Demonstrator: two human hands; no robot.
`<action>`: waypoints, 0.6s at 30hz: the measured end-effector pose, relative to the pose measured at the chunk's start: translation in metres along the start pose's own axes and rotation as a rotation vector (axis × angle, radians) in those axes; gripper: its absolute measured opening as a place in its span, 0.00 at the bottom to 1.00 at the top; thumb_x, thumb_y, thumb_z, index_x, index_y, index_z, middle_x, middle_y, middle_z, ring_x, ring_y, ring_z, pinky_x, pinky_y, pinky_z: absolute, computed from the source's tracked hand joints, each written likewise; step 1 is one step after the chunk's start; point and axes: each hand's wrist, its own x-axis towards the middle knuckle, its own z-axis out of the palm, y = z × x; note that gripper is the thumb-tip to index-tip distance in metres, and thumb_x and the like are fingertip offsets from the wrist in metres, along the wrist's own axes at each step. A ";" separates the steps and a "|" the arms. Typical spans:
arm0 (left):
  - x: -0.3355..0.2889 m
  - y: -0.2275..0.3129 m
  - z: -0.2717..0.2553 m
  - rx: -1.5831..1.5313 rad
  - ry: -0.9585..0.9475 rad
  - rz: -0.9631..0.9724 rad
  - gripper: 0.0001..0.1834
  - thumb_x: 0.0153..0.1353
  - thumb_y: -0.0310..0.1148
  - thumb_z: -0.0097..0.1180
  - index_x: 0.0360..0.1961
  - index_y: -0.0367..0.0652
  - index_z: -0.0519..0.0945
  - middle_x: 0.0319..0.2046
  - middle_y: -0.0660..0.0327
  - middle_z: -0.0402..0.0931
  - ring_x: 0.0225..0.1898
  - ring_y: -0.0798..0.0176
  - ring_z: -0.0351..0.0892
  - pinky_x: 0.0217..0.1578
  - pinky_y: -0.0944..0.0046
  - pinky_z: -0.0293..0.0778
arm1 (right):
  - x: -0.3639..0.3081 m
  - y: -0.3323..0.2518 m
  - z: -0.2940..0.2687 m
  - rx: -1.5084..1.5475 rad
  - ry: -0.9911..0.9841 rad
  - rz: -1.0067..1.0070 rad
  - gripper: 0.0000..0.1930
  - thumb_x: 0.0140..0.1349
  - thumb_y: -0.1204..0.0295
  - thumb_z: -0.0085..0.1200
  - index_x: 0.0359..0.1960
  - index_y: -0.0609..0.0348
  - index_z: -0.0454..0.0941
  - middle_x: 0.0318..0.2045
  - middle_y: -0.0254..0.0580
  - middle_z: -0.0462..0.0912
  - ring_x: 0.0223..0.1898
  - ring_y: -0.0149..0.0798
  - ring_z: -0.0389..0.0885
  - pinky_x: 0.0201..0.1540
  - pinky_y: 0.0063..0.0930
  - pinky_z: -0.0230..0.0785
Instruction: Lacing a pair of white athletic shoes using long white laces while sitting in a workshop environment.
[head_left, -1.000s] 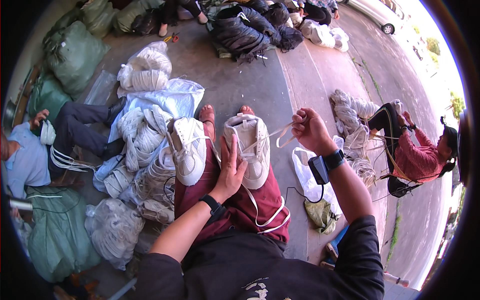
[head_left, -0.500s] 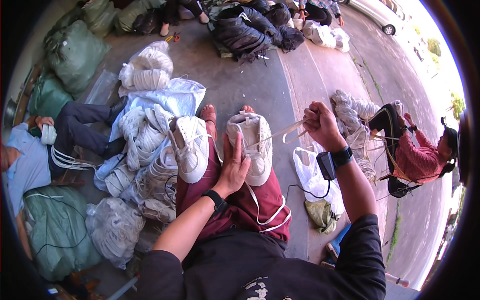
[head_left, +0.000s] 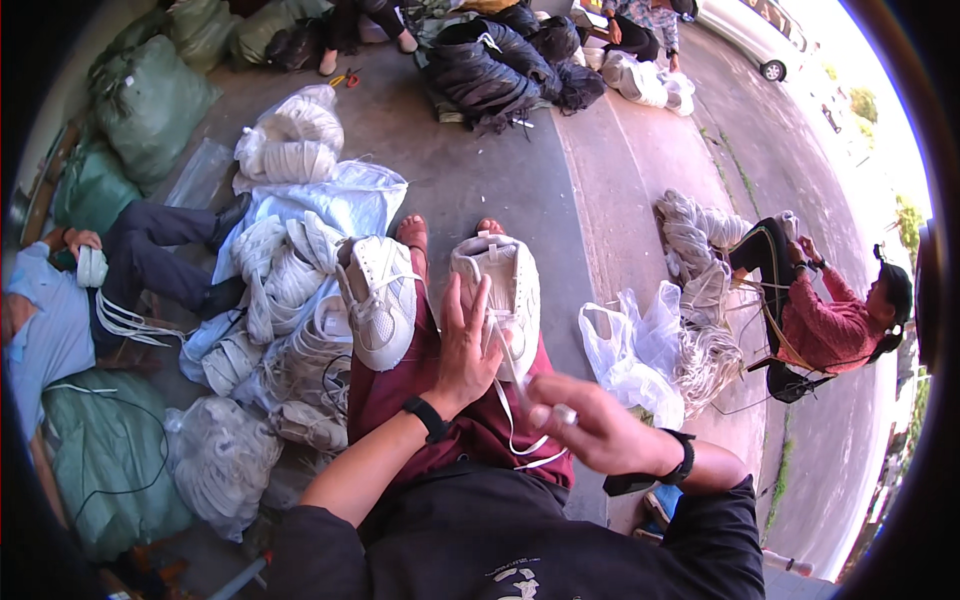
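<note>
A white sneaker [head_left: 522, 275] rests on my right thigh, toe toward me. My left hand [head_left: 466, 345] lies against its side, fingers along the upper and thumb by the toe, holding it. Closed in front of the toe, my right hand [head_left: 590, 425] grips a slim whitish tool [head_left: 565, 413]; its rounded end sticks out of the fist and a thin pale length runs toward the shoe's eyelets. Motion blurs it, so its exact kind is unclear. A loose white lace [head_left: 512, 425] trails over my maroon trousers. The other sneaker [head_left: 382, 310], laced, sits on my left thigh.
Left of me lie bundled white shoe parts [head_left: 290, 270] on a pale sheet [head_left: 365, 190] and green sacks [head_left: 110, 470]. A white plastic bag [head_left: 640, 345] is at my right, near a seated person in red [head_left: 825, 320]. Another person in light blue [head_left: 50, 320] sits left. Black bundles [head_left: 490, 75] lie ahead.
My right hand has come down and inward from the upper right to the shoe's toe. The lace stretched out to it no longer spans that gap. My left hand stays on the sneaker.
</note>
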 end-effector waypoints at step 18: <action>-0.025 0.018 -0.091 -0.542 -0.098 -0.298 0.28 0.78 0.48 0.35 0.50 0.33 0.79 0.42 0.54 0.83 0.43 0.62 0.83 0.47 0.65 0.77 | 0.023 0.099 0.069 -0.699 0.377 0.142 0.17 0.58 0.56 0.64 0.24 0.56 0.76 0.21 0.41 0.79 0.28 0.47 0.81 0.32 0.42 0.74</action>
